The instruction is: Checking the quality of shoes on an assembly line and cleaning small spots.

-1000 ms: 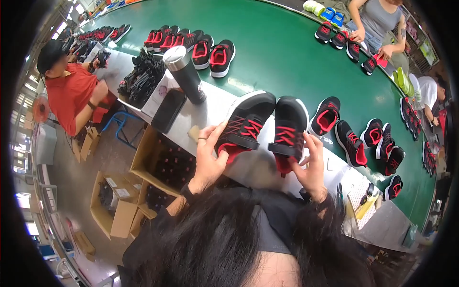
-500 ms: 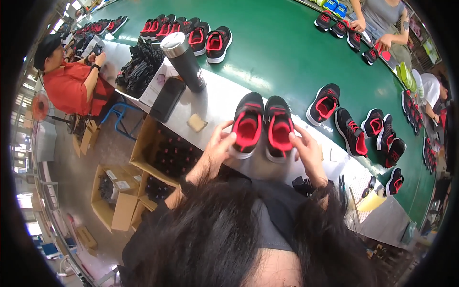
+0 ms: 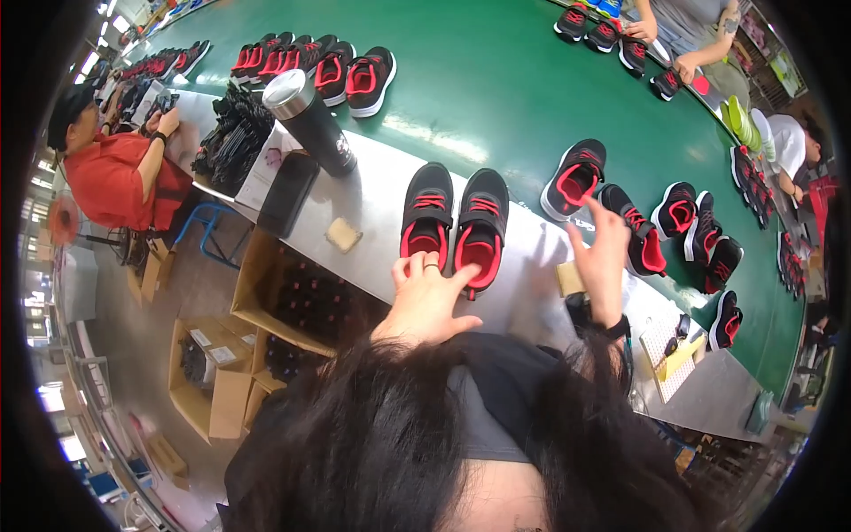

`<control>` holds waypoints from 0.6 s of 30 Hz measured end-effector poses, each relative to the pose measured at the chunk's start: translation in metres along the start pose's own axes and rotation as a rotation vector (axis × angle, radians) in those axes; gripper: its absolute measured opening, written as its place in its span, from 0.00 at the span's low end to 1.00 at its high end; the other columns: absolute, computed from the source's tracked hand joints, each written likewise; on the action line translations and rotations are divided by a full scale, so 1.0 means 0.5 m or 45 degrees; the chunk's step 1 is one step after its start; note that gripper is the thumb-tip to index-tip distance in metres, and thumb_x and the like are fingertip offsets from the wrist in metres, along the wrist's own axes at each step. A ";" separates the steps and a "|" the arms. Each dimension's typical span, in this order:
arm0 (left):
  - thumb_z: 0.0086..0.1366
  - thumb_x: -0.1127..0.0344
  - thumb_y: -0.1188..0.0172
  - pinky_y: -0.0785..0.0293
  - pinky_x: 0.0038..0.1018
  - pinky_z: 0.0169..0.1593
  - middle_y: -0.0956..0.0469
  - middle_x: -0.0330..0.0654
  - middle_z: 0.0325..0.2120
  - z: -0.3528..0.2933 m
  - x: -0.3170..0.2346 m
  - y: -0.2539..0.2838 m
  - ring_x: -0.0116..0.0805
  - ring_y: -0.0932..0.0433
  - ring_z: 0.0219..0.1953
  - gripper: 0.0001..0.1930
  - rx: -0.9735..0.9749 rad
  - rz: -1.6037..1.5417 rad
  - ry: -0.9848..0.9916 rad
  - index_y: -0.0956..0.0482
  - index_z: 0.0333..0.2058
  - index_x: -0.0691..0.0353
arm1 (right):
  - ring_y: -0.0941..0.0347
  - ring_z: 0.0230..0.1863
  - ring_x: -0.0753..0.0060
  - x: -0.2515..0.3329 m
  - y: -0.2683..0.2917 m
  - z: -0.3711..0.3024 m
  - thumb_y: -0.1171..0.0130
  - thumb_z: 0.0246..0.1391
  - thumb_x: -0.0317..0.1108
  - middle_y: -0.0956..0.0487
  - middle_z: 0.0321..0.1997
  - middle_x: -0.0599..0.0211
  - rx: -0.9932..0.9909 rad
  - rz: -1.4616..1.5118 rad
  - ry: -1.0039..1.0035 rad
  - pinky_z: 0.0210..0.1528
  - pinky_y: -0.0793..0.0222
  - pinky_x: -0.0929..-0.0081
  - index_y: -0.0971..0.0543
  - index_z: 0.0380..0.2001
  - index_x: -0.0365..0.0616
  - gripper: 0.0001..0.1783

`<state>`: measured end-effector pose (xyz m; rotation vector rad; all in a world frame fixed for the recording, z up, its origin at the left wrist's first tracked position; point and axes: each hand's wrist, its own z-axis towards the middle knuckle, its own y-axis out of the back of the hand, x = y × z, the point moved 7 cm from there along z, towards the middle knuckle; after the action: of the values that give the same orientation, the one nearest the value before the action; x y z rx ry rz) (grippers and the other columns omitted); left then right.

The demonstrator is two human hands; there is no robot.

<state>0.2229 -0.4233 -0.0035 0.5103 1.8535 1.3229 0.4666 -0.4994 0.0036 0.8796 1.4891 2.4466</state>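
A pair of black shoes with red lining (image 3: pixel 455 220) stands side by side on the grey table edge (image 3: pixel 372 191), toes pointing away from me. My left hand (image 3: pixel 425 297) rests with spread fingers on the heels of both shoes. My right hand (image 3: pixel 601 257) is raised, fingers apart and empty, near another black and red shoe (image 3: pixel 574 177) on the green belt (image 3: pixel 496 80). My dark hair fills the bottom of the view.
A steel flask (image 3: pixel 310 120), a black flat case (image 3: pixel 288 193) and a small tan block (image 3: pixel 343 234) lie left. More shoes (image 3: pixel 674 222) line the belt. A person in red (image 3: pixel 120 173) sits far left; others work across. Cardboard boxes (image 3: pixel 266 301) sit below.
The pair went from being held tilted in both hands to standing flat on the table. My right hand let go and lifted toward the shoes on the right.
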 end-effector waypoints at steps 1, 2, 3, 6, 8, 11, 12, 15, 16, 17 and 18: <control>0.44 0.46 0.26 0.52 0.50 0.59 0.30 0.50 0.45 0.012 0.000 -0.016 0.48 0.39 0.57 0.31 0.069 0.093 0.013 0.23 0.47 0.49 | 0.31 0.52 0.52 -0.024 0.026 0.008 0.31 0.46 0.35 0.25 0.46 0.55 -0.060 -0.236 -0.081 0.56 0.35 0.57 0.27 0.53 0.46 0.29; 0.44 0.46 0.26 0.52 0.50 0.59 0.30 0.50 0.45 0.020 0.002 -0.020 0.48 0.39 0.57 0.31 0.061 0.096 0.003 0.23 0.47 0.49 | 0.30 0.51 0.52 -0.070 0.042 0.010 0.31 0.45 0.36 0.25 0.45 0.56 -0.069 -0.369 -0.178 0.54 0.34 0.56 0.26 0.50 0.47 0.26; 0.43 0.46 0.26 0.52 0.50 0.58 0.29 0.48 0.43 0.026 0.001 0.001 0.47 0.39 0.56 0.28 -0.102 0.101 -0.024 0.22 0.42 0.50 | 0.30 0.49 0.52 -0.112 0.066 0.011 0.31 0.45 0.36 0.25 0.44 0.57 -0.079 -0.499 -0.273 0.51 0.33 0.55 0.26 0.46 0.48 0.24; 0.41 0.47 0.25 0.52 0.49 0.56 0.28 0.43 0.41 0.071 0.015 0.066 0.43 0.37 0.55 0.25 -0.320 0.063 -0.158 0.22 0.36 0.51 | 0.26 0.46 0.54 -0.218 0.100 -0.010 0.30 0.42 0.40 0.22 0.40 0.64 0.136 -0.717 -0.509 0.43 0.31 0.51 0.28 0.38 0.50 0.21; 0.42 0.48 0.26 0.52 0.49 0.56 0.29 0.43 0.43 0.123 0.035 0.110 0.42 0.37 0.55 0.27 -0.388 0.114 -0.182 0.23 0.39 0.51 | 0.25 0.42 0.56 -0.278 0.082 -0.031 0.31 0.43 0.42 0.20 0.37 0.64 0.318 -0.758 -0.406 0.44 0.32 0.53 0.22 0.35 0.49 0.17; 0.44 0.49 0.27 0.53 0.47 0.58 0.30 0.44 0.50 0.194 0.045 0.215 0.42 0.38 0.60 0.32 -0.881 0.301 -0.169 0.27 0.47 0.51 | 0.24 0.39 0.59 -0.286 0.063 -0.030 0.33 0.45 0.43 0.18 0.32 0.64 0.331 -0.734 -0.231 0.41 0.34 0.56 0.18 0.30 0.48 0.12; 0.48 0.50 0.28 0.53 0.45 0.59 0.32 0.46 0.55 0.200 0.041 0.244 0.42 0.40 0.62 0.32 -0.984 0.363 -0.133 0.29 0.51 0.51 | 0.24 0.38 0.61 -0.279 0.064 -0.025 0.33 0.47 0.43 0.18 0.29 0.65 0.293 -0.677 -0.182 0.40 0.35 0.58 0.17 0.28 0.48 0.11; 0.53 0.51 0.31 0.55 0.46 0.61 0.35 0.46 0.58 0.207 0.013 0.268 0.42 0.41 0.63 0.29 -1.164 0.124 -0.075 0.28 0.51 0.52 | 0.24 0.35 0.62 -0.237 0.074 -0.003 0.34 0.49 0.45 0.19 0.24 0.67 -0.152 -0.566 -0.075 0.37 0.37 0.60 0.16 0.28 0.50 0.11; 0.53 0.51 0.31 0.55 0.47 0.61 0.35 0.46 0.58 0.214 -0.003 0.242 0.42 0.41 0.63 0.28 -1.126 0.036 -0.119 0.29 0.52 0.51 | 0.24 0.32 0.61 -0.221 0.067 0.007 0.35 0.50 0.46 0.19 0.25 0.67 -0.262 -0.533 -0.089 0.37 0.36 0.61 0.16 0.27 0.49 0.13; 0.54 0.52 0.32 0.55 0.47 0.61 0.36 0.46 0.58 0.217 -0.016 0.202 0.43 0.42 0.64 0.28 -1.088 -0.052 -0.163 0.29 0.52 0.51 | 0.24 0.30 0.60 -0.204 0.055 0.020 0.35 0.51 0.47 0.19 0.24 0.65 -0.276 -0.568 -0.141 0.36 0.36 0.62 0.17 0.27 0.49 0.13; 0.54 0.53 0.32 0.55 0.49 0.61 0.37 0.46 0.59 0.216 -0.022 0.154 0.45 0.43 0.64 0.28 -0.963 -0.101 -0.146 0.30 0.53 0.51 | 0.23 0.30 0.60 -0.183 0.029 0.039 0.35 0.50 0.46 0.20 0.24 0.64 -0.255 -0.538 -0.122 0.36 0.35 0.61 0.18 0.33 0.49 0.14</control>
<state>0.3052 -0.3370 0.0555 0.1023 1.1378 1.7566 0.5547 -0.5292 -0.0145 0.5656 1.2214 2.1607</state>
